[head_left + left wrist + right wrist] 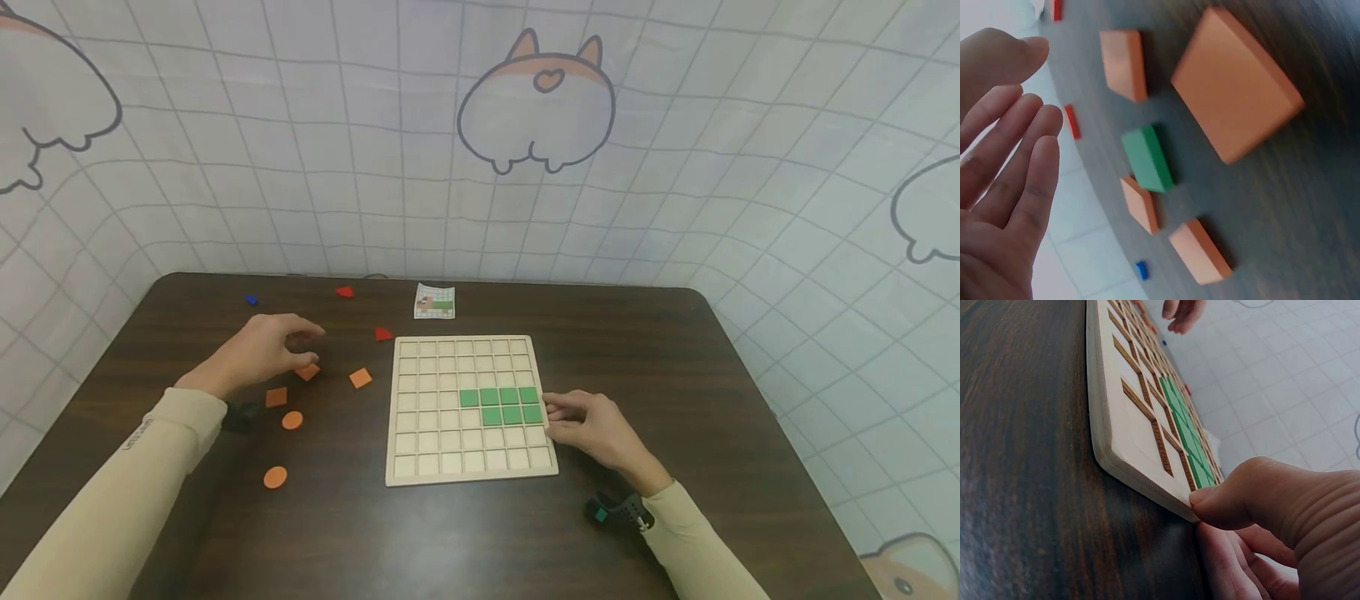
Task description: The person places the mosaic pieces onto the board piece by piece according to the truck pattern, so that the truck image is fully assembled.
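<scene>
My left hand (258,350) hovers over orange square tiles (276,397) on the left of the table, its thumb and fingers apart with nothing between them. In the left wrist view a green tile (1149,159) stands out among orange tiles (1235,84); the hand hides it in the head view. A pale wooden grid board (427,425) lies at the centre, with several green square tiles (510,414) in two rows toward its right edge. My right hand (600,427) grips that edge, thumb (1229,497) against the rim and fingers lower down beside it.
Two orange discs (275,477) lie nearer the front left. Red pieces (383,334) and a small blue piece (251,299) are farther back. A printed pattern card (435,304) sits behind the board. A tiled-print curtain (420,167) surrounds the dark table (465,542).
</scene>
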A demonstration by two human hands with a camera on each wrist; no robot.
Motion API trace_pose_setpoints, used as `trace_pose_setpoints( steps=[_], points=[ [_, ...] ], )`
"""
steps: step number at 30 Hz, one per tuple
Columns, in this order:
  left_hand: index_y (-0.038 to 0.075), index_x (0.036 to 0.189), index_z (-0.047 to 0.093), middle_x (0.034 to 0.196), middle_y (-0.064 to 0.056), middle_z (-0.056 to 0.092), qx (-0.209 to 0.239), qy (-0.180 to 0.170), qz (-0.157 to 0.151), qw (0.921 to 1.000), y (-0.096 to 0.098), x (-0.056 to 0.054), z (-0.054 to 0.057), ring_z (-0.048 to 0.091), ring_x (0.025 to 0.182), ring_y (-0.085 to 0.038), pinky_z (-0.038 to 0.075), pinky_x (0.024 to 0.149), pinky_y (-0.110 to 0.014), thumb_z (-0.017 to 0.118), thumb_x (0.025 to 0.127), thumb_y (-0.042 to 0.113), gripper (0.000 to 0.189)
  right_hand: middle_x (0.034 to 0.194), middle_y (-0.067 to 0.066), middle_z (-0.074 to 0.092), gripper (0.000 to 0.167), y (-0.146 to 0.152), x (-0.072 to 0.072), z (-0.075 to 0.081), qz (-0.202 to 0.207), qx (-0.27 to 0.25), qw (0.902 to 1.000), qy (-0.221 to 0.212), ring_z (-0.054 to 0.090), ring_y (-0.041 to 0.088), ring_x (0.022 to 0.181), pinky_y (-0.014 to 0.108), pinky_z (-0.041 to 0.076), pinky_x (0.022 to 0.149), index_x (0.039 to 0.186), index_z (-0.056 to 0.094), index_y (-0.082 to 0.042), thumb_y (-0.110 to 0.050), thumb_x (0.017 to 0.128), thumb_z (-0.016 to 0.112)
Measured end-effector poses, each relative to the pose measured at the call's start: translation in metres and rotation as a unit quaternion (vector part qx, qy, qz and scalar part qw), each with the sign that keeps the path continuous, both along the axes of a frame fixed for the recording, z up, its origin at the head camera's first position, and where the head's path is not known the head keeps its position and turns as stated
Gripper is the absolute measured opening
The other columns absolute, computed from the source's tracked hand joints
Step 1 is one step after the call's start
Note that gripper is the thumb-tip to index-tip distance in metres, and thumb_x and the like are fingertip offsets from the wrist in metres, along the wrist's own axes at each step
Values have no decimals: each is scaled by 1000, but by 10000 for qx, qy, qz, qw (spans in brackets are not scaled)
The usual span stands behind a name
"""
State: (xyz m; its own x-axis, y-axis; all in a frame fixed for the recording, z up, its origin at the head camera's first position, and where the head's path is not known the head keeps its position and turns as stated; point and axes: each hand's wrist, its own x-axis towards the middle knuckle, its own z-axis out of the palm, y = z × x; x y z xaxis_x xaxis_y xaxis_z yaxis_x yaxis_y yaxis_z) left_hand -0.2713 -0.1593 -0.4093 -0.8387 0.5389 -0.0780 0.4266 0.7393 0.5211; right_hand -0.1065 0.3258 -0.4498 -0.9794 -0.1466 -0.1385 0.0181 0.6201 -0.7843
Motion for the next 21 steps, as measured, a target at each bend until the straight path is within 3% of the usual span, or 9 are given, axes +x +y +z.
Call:
trace_pose_setpoints(
  steps=[9, 21],
  points=[
    [-1, 135, 65, 137, -26, 66, -249, -56, -41, 9997, -19, -7, -8, 66, 120, -48, 55, 98, -61, 77, 93, 17, 48, 118, 7, 71, 52, -1, 0, 0, -91, -21, 9999, -40, 71, 15, 104, 21, 57, 83, 140, 64, -8, -22, 92, 77],
    [-8, 129, 67, 126, -27, 71, -441, 55, -46, 9990, -34, -9, -17, 72, 111, -42, 60, 91, -55, 75, 91, 7, 42, 118, 9, 71, 53, -1, 0, 0, -60, 35, 10000, -8, 72, 13, 104, 20, 55, 83, 141, 64, -7, -23, 92, 76]
  ],
)
